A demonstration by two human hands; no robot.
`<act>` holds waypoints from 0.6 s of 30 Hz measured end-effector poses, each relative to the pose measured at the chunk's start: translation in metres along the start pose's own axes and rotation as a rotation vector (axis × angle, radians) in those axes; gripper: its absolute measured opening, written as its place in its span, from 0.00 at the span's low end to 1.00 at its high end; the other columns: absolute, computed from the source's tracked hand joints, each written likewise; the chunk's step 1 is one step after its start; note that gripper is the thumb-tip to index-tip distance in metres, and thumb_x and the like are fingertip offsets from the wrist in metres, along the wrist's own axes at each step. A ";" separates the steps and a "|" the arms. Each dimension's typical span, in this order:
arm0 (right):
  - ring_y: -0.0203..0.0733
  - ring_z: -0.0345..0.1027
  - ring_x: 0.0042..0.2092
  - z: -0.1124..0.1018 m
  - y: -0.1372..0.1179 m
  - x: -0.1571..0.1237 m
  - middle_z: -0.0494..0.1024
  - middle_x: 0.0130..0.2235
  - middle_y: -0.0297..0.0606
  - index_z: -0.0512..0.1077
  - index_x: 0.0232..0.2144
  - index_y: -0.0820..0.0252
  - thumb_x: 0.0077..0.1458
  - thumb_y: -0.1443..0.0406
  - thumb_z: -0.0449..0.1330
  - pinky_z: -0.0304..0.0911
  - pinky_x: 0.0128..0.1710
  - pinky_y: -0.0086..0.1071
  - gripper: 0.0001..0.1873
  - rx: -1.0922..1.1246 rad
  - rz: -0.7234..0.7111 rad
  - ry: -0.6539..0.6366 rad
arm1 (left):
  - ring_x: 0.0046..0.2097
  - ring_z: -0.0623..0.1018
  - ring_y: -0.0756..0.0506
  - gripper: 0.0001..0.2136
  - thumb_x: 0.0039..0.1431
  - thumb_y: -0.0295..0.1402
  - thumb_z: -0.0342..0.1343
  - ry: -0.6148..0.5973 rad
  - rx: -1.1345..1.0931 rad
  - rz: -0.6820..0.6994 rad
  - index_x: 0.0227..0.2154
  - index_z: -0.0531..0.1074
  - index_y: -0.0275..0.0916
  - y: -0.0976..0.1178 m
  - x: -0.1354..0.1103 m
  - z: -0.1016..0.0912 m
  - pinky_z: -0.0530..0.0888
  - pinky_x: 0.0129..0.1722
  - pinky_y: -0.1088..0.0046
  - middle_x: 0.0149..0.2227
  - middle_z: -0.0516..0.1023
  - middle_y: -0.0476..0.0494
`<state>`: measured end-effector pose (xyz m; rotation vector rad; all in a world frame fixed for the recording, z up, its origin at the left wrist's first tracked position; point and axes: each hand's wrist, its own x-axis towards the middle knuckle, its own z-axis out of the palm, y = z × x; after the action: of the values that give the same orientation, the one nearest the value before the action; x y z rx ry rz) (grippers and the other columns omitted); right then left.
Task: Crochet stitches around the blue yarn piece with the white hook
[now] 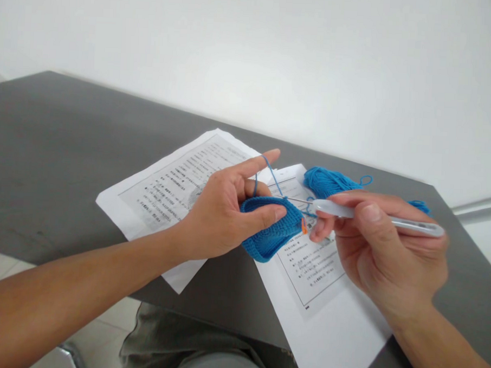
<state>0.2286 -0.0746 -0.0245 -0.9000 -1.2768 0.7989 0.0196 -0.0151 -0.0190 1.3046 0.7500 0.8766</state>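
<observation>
My left hand pinches a blue crocheted piece, thumb on its near side. A strand of blue yarn loops over the raised left index finger and runs down to the top edge of the piece. In my right hand is a crochet hook with a pale, translucent handle, held like a pen. Its thin metal shaft meets the top edge of the piece; the tip is too small to make out. An orange stitch marker hangs at the right edge of the crochet.
Two printed sheets lie on the dark grey table: a left sheet and a right sheet. Behind my right hand rests a blue yarn skein. A white wall stands behind the table.
</observation>
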 end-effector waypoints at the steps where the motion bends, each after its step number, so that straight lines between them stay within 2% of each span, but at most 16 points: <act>1: 0.45 0.81 0.28 0.000 0.000 -0.001 0.86 0.30 0.37 0.88 0.41 0.53 0.65 0.58 0.72 0.80 0.32 0.43 0.07 -0.005 0.005 0.000 | 0.29 0.75 0.49 0.47 0.56 0.30 0.72 0.008 -0.002 -0.007 0.76 0.58 0.32 0.000 0.000 0.000 0.69 0.29 0.73 0.30 0.81 0.49; 4: 0.47 0.84 0.32 0.003 0.002 -0.003 0.87 0.30 0.36 0.87 0.43 0.50 0.63 0.58 0.73 0.82 0.35 0.44 0.07 0.001 0.024 -0.010 | 0.28 0.74 0.50 0.46 0.55 0.29 0.72 0.023 -0.023 -0.010 0.76 0.59 0.32 0.000 0.001 0.000 0.68 0.28 0.74 0.29 0.80 0.51; 10: 0.46 0.84 0.33 0.008 0.003 -0.005 0.88 0.31 0.36 0.87 0.43 0.51 0.62 0.58 0.74 0.82 0.35 0.41 0.08 0.024 0.026 0.003 | 0.28 0.71 0.52 0.47 0.53 0.28 0.73 0.006 -0.068 -0.019 0.75 0.61 0.31 -0.002 0.001 -0.001 0.66 0.27 0.76 0.29 0.77 0.53; 15: 0.45 0.82 0.33 0.000 0.003 -0.005 0.88 0.32 0.36 0.87 0.45 0.49 0.66 0.58 0.71 0.80 0.39 0.43 0.07 -0.069 -0.006 -0.018 | 0.30 0.73 0.51 0.48 0.53 0.28 0.73 -0.007 -0.071 -0.028 0.76 0.59 0.31 -0.002 -0.001 -0.001 0.68 0.28 0.76 0.30 0.80 0.50; 18: 0.47 0.82 0.33 -0.006 0.002 -0.004 0.88 0.33 0.38 0.87 0.44 0.48 0.67 0.58 0.70 0.80 0.38 0.47 0.07 -0.125 -0.038 -0.037 | 0.29 0.71 0.51 0.49 0.54 0.28 0.74 -0.009 -0.063 -0.023 0.76 0.58 0.30 -0.002 -0.001 -0.001 0.66 0.27 0.76 0.29 0.78 0.52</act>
<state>0.2344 -0.0784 -0.0286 -0.9614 -1.3847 0.7148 0.0186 -0.0154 -0.0210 1.2412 0.7231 0.8688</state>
